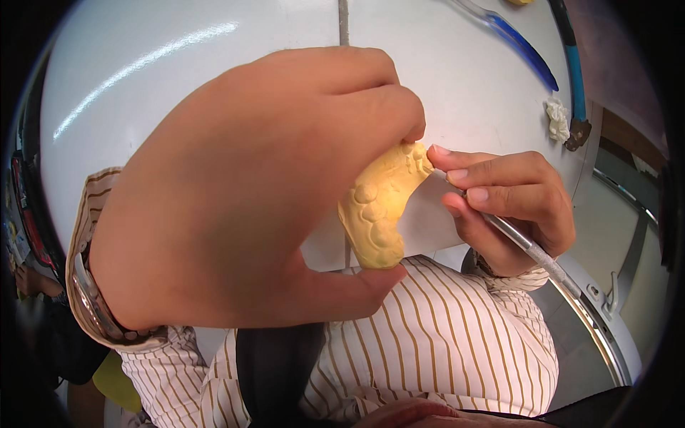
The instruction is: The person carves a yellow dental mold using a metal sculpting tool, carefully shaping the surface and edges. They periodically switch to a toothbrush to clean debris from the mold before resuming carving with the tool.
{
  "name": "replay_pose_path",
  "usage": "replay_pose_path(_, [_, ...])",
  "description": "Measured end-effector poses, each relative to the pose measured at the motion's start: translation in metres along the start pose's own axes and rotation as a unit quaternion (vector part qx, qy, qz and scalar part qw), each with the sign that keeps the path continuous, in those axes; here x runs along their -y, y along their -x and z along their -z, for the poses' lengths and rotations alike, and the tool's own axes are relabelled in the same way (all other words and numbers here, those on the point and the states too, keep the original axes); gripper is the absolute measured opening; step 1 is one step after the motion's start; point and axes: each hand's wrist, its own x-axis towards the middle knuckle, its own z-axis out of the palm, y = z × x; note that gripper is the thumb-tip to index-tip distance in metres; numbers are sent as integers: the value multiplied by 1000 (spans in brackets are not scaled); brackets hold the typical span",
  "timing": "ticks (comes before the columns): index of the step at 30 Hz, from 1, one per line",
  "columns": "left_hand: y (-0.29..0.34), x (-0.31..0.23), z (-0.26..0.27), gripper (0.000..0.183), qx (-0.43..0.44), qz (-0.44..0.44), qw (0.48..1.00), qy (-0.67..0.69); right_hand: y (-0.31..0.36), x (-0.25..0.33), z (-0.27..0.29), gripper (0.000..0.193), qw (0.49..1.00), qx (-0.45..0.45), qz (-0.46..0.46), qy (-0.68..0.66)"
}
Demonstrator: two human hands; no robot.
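Observation:
My left hand [235,192] grips a yellow plaster dental model [378,207], an arch of teeth, between the thumb at its near end and the fingers at its far end. The back of this hand hides part of the model. In my right hand [517,196] a slim metal carving tool with a knurled handle [524,242] is held like a pen. Its tip meets or nearly meets the model's far right end; contact cannot be made out. The right fingertips are close beside that end.
A white table [285,28] lies beneath my hands. At the far right are a blue-handled brush-like tool [521,46], a crumpled white tissue [557,120] and a hammer-like tool with a black and blue handle [575,78]. Another person's hand [32,282] shows at the far left.

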Motion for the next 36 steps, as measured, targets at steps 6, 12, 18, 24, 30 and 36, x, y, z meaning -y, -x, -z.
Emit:
replay_pose_path(6, [6,-7,15,65,99,43,992,-69,6,0,-16,28,999,-11,-32,-32])
replay_pose_path(12, [11,-2,15,69,109,35,992,-60,5,2,-29,28,998,-35,-25,-43])
replay_pose_path(18, [12,10,13,79,108,74,991,-33,11,1,-44,25,989,-117,-65,-59])
replay_pose_path(24, [11,-13,12,55,110,116,987,-17,12,3,-57,21,966,-167,-151,-131])
replay_pose_path(30, [19,-10,-17,48,20,151,988,-3,8,5,-59,19,963,-132,-187,-142])
replay_pose_path(36, [30,-18,-33,49,-55,126,989,-59,7,3,-62,19,971,-117,-150,-142])
